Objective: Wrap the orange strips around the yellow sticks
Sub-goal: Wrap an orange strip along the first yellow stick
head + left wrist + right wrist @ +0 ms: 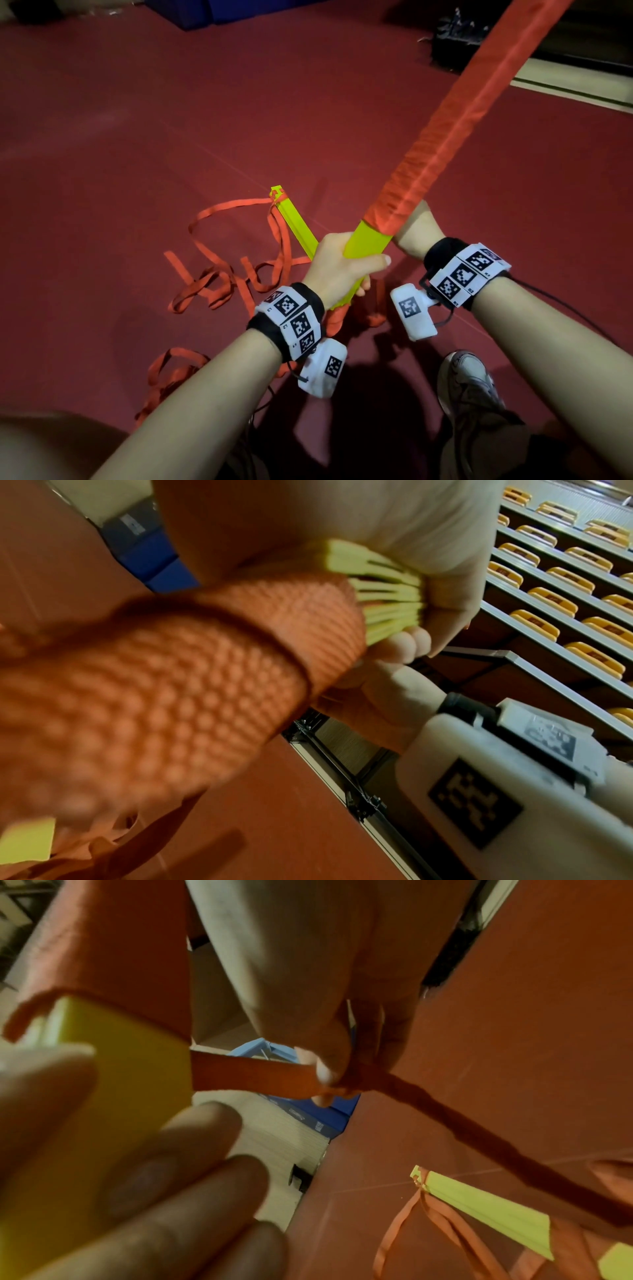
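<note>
Head: open red floor (pixel 137 120) leftward.

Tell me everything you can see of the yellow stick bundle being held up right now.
The yellow stick bundle is several flat plastic-looking slats stacked together, slanting up and away to the right. Orange strip wraps most of its length in tight turns; only a short yellow stretch shows bare. The left hand grips that bare part. The right hand pinches the strip beside it.

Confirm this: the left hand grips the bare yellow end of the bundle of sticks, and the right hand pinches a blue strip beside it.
Wrong on one count: the strip that the right hand pinches is orange, as the right wrist view shows. The left hand does grip the bundle of sticks at its bare yellow end.
</note>
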